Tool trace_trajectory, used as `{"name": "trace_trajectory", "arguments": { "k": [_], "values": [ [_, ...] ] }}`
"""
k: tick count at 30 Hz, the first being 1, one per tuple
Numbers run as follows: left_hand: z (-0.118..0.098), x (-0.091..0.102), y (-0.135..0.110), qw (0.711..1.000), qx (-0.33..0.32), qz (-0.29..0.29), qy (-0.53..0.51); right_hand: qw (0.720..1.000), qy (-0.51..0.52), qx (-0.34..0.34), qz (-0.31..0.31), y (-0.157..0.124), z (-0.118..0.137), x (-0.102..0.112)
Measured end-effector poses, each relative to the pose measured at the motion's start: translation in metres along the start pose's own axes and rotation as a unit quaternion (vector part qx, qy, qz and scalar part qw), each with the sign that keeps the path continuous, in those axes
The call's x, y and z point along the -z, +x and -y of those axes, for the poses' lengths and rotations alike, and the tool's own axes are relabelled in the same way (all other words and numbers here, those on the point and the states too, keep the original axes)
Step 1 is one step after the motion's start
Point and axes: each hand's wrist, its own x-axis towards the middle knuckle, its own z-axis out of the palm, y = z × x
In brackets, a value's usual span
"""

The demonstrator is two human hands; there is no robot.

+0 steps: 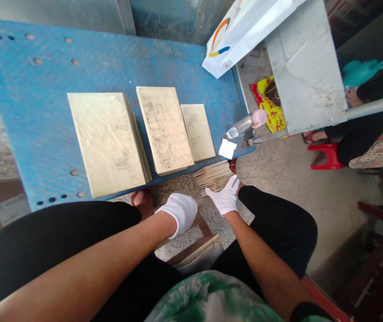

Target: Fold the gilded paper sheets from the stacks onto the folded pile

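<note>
Left hand: white-gloved left hand, curled, with its fingers turned down and hidden; I cannot tell how far open it is or whether it has hold of anything.
Right hand: white-gloved right hand, thumb spread well away from the fingers, at the near end of the bundle; I cannot tell if it grips.
Bundle: thin pale pieces, seen edge-on and slightly fanned, just below the near edge of the counter, between the knees.
Counter: blue counter, scuffed, with holes near its left end.
Stacks: 3 cream stacks in a row, the large stack at left, the narrower stack in the middle, the small stack at right.
Right end: clear bottle with a pink cap, near a white paper.
Far corner: white bag.
</note>
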Motion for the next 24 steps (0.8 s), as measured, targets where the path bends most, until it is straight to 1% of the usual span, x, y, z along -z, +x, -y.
{"name": "trace_trajectory", "arguments": {
  "k": [2, 4, 7, 11, 14, 17, 21, 24],
  "values": [
    [0.000, 0.002, -0.001, 1.000, -0.002, 0.006, -0.006, 0.999, 0.011, 0.015, -0.033, 0.001, -0.004, -0.004],
    [0.000, 0.001, -0.001, 1.000, -0.003, -0.001, 0.000, 0.998, 0.017, 0.020, -0.049, 0.002, -0.006, -0.005],
    [0.000, -0.002, 0.002, 1.000, -0.004, -0.010, 0.013, 0.999, 0.014, 0.012, -0.042, 0.004, -0.008, -0.001],
    [0.001, -0.001, 0.005, 1.000, -0.009, 0.005, 0.009, 0.999, 0.009, 0.006, -0.040, 0.001, -0.005, 0.013],
    [0.001, 0.000, 0.005, 0.999, -0.006, -0.033, 0.005, 0.998, 0.021, 0.021, -0.061, -0.007, 0.002, 0.033],
    [0.002, 0.000, 0.005, 0.997, -0.006, -0.080, 0.003, 0.994, 0.032, 0.058, -0.082, -0.019, 0.008, 0.061],
    [0.001, -0.002, 0.004, 0.991, -0.050, -0.121, -0.017, 0.984, 0.040, 0.125, -0.118, -0.041, 0.015, 0.102],
    [-0.003, -0.003, 0.001, 0.988, -0.083, -0.127, -0.040, 0.976, 0.049, 0.157, -0.144, -0.059, 0.023, 0.128]
  ]
}}
